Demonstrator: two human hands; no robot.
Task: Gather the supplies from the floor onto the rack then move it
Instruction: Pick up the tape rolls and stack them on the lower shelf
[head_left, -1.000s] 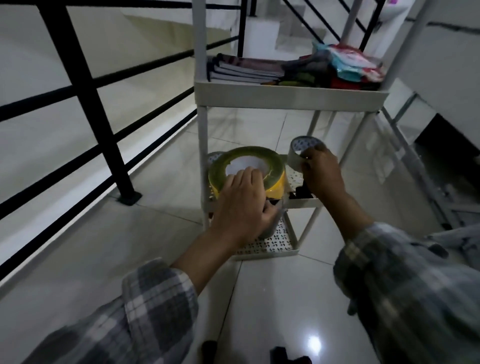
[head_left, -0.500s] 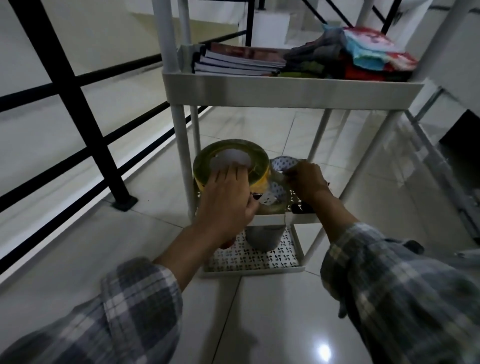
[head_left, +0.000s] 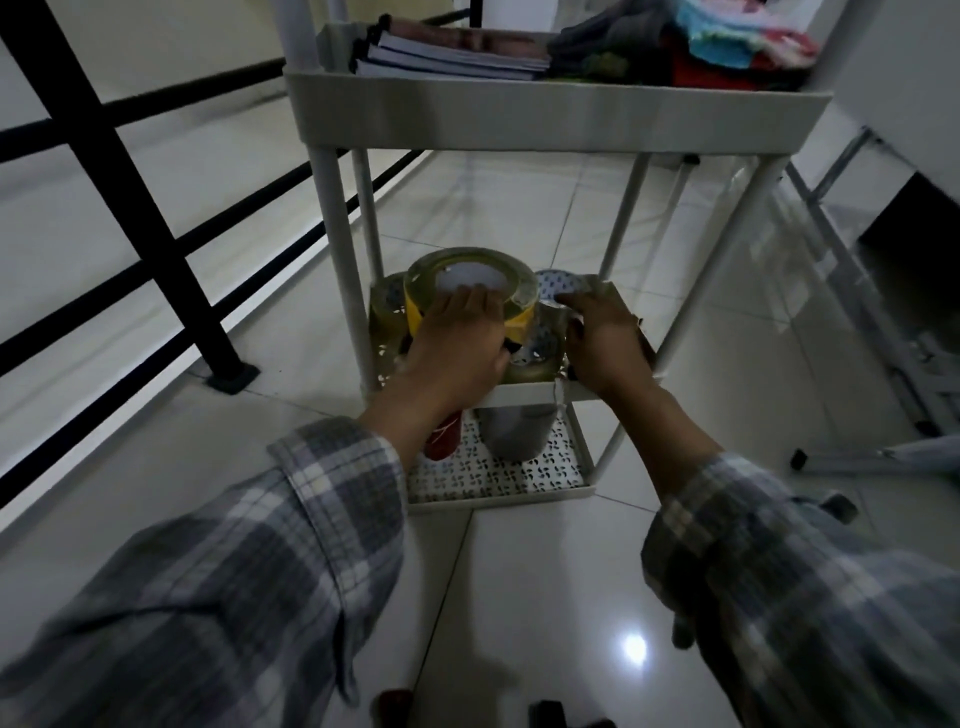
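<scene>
a person's left hand (head_left: 457, 343) grips a yellow tape roll (head_left: 470, 288), the right hand (head_left: 602, 338) a smaller roll (head_left: 540, 338), fingers closed on both over the rack (head_left: 556, 111)'s middle shelf (head_left: 524, 395); the loading step is under way, and next comes releasing them.

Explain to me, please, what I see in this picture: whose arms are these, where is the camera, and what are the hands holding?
There is no machine here. The camera sits on a person's head and looks forward and down, so the two arms in checked sleeves are the person's own. In front stands a white rack with three shelves, on a tiled floor beside a black railing. The top shelf holds notebooks and folded cloths. The left hand grips a large yellow tape roll at the middle shelf. The right hand holds a smaller clear tape roll beside it. A grey cup stands on the bottom shelf.
</scene>
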